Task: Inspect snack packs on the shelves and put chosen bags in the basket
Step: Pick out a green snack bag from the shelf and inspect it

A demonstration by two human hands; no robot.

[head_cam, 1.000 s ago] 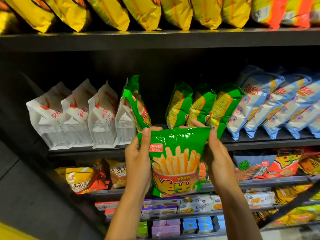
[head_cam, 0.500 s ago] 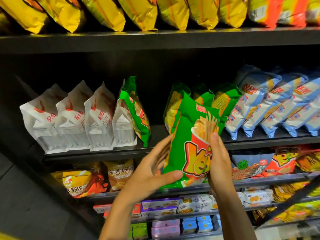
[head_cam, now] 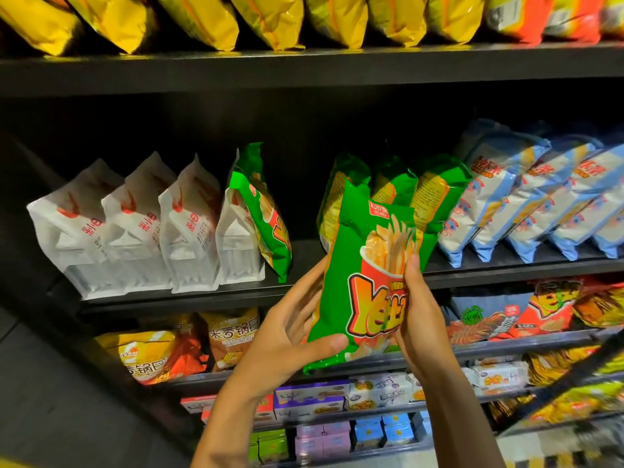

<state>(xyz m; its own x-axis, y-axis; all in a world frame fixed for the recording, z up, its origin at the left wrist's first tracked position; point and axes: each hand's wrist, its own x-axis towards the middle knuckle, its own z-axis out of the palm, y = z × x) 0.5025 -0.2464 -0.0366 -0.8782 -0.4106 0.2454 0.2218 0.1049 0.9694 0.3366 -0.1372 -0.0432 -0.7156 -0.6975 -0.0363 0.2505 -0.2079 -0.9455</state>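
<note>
A green snack bag (head_cam: pixel 364 265) printed with fries in a red cup is held upright in front of the middle shelf (head_cam: pixel 304 288), its front facing me. My left hand (head_cam: pixel 290 336) grips its lower left edge, thumb across the front near the bottom corner, fingers behind. My right hand (head_cam: pixel 418 315) grips its right edge, fingers curled over the front. Behind it stand more green bags (head_cam: pixel 435 187) of the same kind. No basket is in view.
White pouches (head_cam: pixel 135 228) and one leaning green bag (head_cam: pixel 266 211) fill the shelf's left, blue-and-white bags (head_cam: pixel 526 194) its right. Yellow bags (head_cam: pixel 209 18) line the top shelf. Orange and yellow packs (head_cam: pixel 162 356) and small boxes (head_cam: pixel 337 400) sit lower down.
The green bag was turned from a flat, face-on hold at chest height to an upright, slightly tilted one and raised toward the middle shelf. My left hand slid down to its lower corner.
</note>
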